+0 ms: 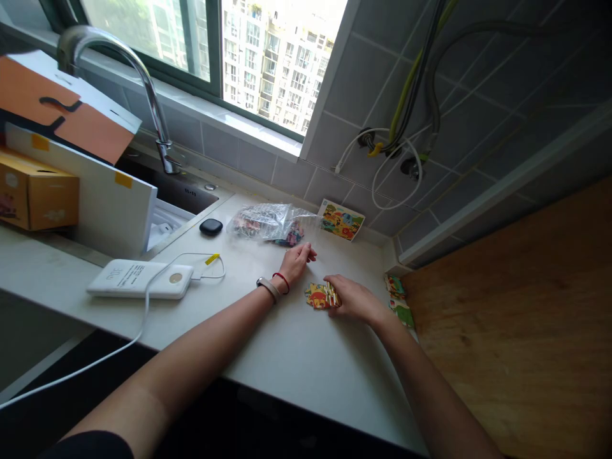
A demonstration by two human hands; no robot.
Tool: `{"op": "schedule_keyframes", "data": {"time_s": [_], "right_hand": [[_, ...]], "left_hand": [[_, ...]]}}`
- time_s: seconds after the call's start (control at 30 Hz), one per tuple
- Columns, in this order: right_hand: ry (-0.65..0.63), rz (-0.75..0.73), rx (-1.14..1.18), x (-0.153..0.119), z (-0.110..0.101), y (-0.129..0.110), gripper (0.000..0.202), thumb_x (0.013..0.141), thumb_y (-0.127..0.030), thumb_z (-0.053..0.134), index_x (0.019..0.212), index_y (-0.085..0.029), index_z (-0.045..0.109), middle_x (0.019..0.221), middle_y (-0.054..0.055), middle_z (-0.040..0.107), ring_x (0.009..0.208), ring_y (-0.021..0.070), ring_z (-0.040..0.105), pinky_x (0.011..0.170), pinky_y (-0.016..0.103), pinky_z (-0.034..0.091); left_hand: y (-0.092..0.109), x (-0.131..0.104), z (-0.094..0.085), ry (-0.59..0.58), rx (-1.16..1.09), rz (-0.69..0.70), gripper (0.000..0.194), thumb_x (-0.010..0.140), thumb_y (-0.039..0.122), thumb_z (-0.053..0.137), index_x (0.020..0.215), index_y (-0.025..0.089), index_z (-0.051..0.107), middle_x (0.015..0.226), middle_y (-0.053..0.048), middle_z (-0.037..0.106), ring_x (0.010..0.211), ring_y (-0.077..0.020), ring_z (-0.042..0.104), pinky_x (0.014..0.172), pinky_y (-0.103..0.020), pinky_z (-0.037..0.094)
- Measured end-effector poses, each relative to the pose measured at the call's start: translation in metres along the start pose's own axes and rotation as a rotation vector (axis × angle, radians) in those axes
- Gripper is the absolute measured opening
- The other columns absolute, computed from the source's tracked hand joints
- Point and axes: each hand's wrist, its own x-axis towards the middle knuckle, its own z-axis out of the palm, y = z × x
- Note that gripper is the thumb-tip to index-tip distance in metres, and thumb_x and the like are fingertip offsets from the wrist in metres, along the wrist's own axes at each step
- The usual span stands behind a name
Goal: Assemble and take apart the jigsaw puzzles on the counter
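On the white counter, my right hand (354, 299) is closed on a small stack of puzzle pieces (333, 295), held on edge between thumb and fingers. Directly left of that stack, colourful joined puzzle pieces (315, 296) lie flat on the counter. My left hand (296, 262) rests a little farther back, its fingers curled in; whatever may be in them is hidden. Just behind it lies a clear plastic bag (270, 220) with more colourful pieces inside. A picture card (341, 220) with a bright cartoon print leans against the tiled wall.
More puzzle pieces (400, 303) lie by the wooden panel (507, 319) at right. A white power bank (143, 278) with a cable and a black case (211, 227) are at left. Beyond them are a sink (167, 191) with a faucet (160, 115), a white board and boxes (52, 197).
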Motion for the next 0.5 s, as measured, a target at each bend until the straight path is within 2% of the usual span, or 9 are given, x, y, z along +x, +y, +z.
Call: {"op": "schedule_keyframes", "data": {"time_s": [0.23, 0.4, 0.5], "right_hand": [[0.003, 0.126, 0.082, -0.034, 0.006, 0.047, 0.094, 0.064, -0.028, 0.086, 0.149, -0.021, 0.048, 0.142, 0.015, 0.057, 0.128, 0.0342, 0.057, 0.108, 0.041, 0.044], [0.079, 0.093, 0.209, -0.036, 0.012, 0.058, 0.098, 0.062, -0.028, 0.089, 0.151, -0.023, 0.047, 0.145, 0.014, 0.056, 0.134, 0.0328, 0.054, 0.113, 0.042, 0.041], [0.158, 0.083, 0.3, -0.034, 0.02, 0.062, 0.101, 0.061, -0.028, 0.09, 0.151, -0.021, 0.045, 0.146, 0.015, 0.056, 0.134, 0.0315, 0.053, 0.114, 0.043, 0.04]], "left_hand": [[-0.001, -0.005, 0.002, -0.087, 0.088, 0.04, 0.062, 0.094, 0.068, 0.041, 0.077, 0.016, 0.069, 0.066, -0.006, 0.07, 0.061, -0.0157, 0.062, 0.062, -0.027, 0.05], [-0.001, -0.009, 0.002, -0.16, 0.193, 0.076, 0.059, 0.097, 0.064, 0.04, 0.079, 0.017, 0.069, 0.069, -0.006, 0.07, 0.064, -0.0164, 0.063, 0.066, -0.027, 0.05], [0.004, -0.012, 0.001, -0.244, 0.318, 0.114, 0.053, 0.099, 0.059, 0.042, 0.083, 0.017, 0.07, 0.075, -0.006, 0.072, 0.07, -0.0174, 0.065, 0.07, -0.028, 0.05]]}}
